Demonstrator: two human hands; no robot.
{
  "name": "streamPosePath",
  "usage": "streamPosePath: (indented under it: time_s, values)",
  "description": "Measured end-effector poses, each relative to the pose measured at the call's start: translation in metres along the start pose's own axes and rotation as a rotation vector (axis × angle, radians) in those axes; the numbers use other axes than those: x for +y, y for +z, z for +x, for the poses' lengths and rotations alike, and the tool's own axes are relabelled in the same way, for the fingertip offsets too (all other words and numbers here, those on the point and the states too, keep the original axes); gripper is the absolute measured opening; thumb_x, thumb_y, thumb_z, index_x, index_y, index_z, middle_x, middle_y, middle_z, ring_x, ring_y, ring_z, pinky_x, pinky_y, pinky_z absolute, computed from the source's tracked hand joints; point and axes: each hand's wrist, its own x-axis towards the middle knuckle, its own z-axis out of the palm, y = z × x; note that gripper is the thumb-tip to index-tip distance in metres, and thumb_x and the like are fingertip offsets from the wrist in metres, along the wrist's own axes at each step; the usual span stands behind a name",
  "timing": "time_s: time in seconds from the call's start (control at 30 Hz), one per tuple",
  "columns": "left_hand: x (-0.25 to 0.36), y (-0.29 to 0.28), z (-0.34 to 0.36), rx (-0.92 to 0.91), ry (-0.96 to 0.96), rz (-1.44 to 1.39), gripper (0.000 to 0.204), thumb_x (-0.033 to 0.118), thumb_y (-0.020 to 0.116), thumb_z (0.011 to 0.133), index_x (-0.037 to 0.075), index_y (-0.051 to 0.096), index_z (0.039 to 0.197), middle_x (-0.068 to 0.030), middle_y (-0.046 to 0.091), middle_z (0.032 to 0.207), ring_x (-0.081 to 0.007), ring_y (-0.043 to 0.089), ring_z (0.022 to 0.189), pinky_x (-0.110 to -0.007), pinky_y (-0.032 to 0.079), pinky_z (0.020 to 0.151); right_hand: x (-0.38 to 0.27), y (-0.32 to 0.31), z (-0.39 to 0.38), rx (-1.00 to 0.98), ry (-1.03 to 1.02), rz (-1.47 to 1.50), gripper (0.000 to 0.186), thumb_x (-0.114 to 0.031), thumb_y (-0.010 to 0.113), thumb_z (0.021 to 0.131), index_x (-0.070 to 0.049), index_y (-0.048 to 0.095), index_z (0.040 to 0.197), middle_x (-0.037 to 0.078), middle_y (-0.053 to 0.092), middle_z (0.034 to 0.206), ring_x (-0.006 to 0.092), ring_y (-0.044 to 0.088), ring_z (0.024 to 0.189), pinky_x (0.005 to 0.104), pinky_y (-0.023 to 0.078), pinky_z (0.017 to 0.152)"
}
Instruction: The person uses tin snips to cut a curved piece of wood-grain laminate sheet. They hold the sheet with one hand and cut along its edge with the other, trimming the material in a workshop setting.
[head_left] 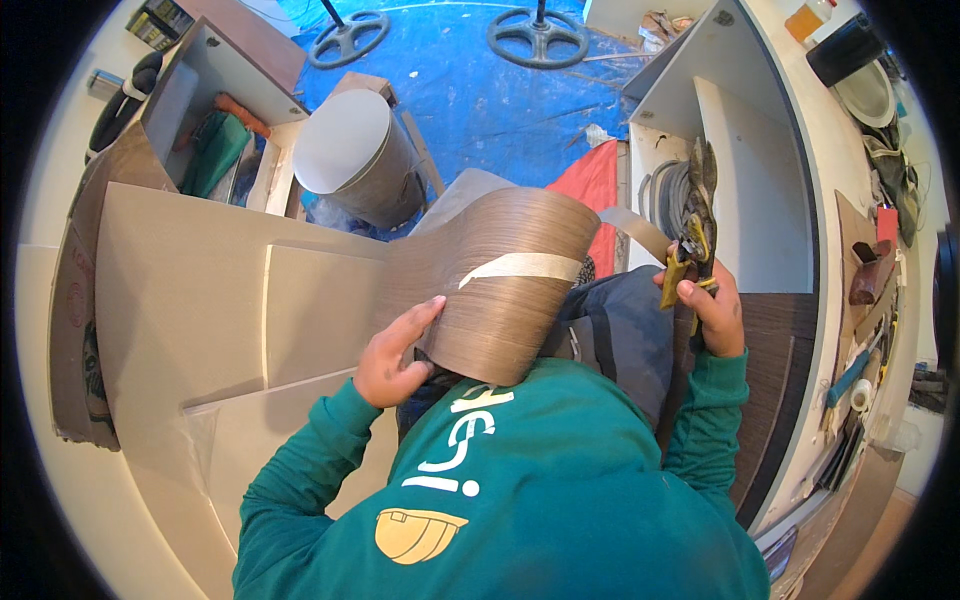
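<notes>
A wood-grain sheet [520, 310], rolled into a broad curve, rests across my lap with a strip of pale tape [525, 266] on it. My left hand [398, 355] lies against the roll's left lower side, fingers stretched along it and thumb apart. In my right hand [715, 305] is a pair of snips [694, 225] with yellow handles and dark metal jaws, pointing away from me. A narrow curled strip [638, 232] runs from the roll's right side to beside the snips. The roll's underside is hidden.
Large beige boards [190, 300] lean at my left. A grey cylinder [355, 160] stands ahead, before a blue sheet [450, 90] on the floor. An open cabinet [755, 170] with coiled grey banding [660, 195] is at right, beside a tool-strewn worktop [850, 340].
</notes>
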Motion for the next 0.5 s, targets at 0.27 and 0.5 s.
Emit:
streamPosePath:
  time_s: [0.27,0.5]
  values:
    - [-0.043,0.024,0.024,0.338,-0.253,-0.006,0.064,0.053,0.068,0.095,0.004,0.062,0.135,-0.0172,0.059,0.129,-0.0251,0.057,0.112,-0.037,0.044,0.101,-0.005,0.011,-0.005,-0.04,0.035,0.032,0.062,-0.037,0.072,0.085,0.002,0.057,0.131,0.011,0.07,0.103,0.0177,0.066,0.097,0.0311,0.051,0.087]
    - [-0.054,0.053,0.026,0.471,-0.863,-0.454,0.084,0.067,0.068,0.088,-0.001,0.054,0.134,-0.0109,0.063,0.114,-0.024,0.063,0.093,-0.039,0.052,0.087,-0.018,0.015,-0.009,-0.079,0.036,0.063,0.063,-0.037,0.071,0.085,0.003,0.057,0.132,0.012,0.07,0.103,0.0172,0.065,0.096,0.0318,0.051,0.087]
